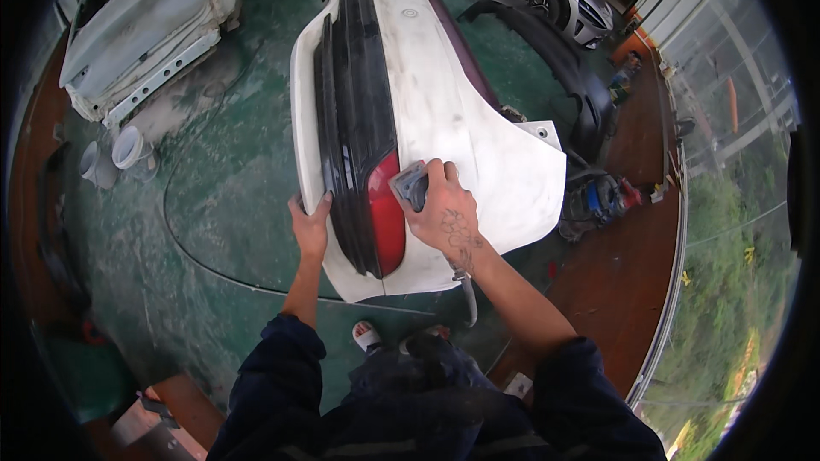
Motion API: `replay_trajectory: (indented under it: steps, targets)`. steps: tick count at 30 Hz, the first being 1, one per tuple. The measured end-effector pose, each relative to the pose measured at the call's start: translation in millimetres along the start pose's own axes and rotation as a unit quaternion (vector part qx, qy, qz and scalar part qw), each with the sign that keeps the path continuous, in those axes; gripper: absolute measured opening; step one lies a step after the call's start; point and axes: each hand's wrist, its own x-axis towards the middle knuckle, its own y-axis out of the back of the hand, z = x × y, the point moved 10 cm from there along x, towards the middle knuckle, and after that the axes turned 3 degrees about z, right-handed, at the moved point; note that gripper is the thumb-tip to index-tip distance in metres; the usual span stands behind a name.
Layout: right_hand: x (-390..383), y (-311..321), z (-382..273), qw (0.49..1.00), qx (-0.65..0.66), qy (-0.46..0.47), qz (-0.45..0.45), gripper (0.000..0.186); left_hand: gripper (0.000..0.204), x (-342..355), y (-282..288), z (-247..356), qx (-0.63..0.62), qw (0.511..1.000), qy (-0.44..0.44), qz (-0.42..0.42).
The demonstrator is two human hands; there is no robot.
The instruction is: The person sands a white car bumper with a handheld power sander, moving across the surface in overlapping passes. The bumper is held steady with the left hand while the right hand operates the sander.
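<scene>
I am pressing my right hand [444, 209] closed over a grey sanding block [411, 185] against the white bumper [444, 111] at frame centre, beside its red lamp [387, 213]. My left hand [309, 224] is gripping the bumper's left edge, above the green floor [213, 205].

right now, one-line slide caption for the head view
Right hand presses a grey sanding block on a white car bumper; left hand steadies its edge.
</scene>
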Motion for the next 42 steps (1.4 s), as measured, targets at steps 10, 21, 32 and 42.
replay_trajectory:
  steps: [10,21,32,42]
  targets:
    - [-32.5,-20.8,6.9,0.998,-0.024,0.014,-0.048,0.050,0.071,4.8,7.1,-4.4,0.002,1.000,-0.011,0.008]
    - [-20.3,19.0,55.7,0.993,-0.107,0.030,0.039,0.051,0.066,0.8,0.7,-3.3,0.012,1.000,-0.018,0.012]
    - [27.5,30.7,22.9,0.994,-0.101,0.025,0.021,0.051,0.068,3.4,0.1,3.1,0.006,1.000,-0.013,0.003]
    - [-81.9,-14.8,54.4,0.990,-0.122,0.017,0.066,0.048,0.067,-0.6,3.0,4.2,0.033,0.999,-0.030,0.014]
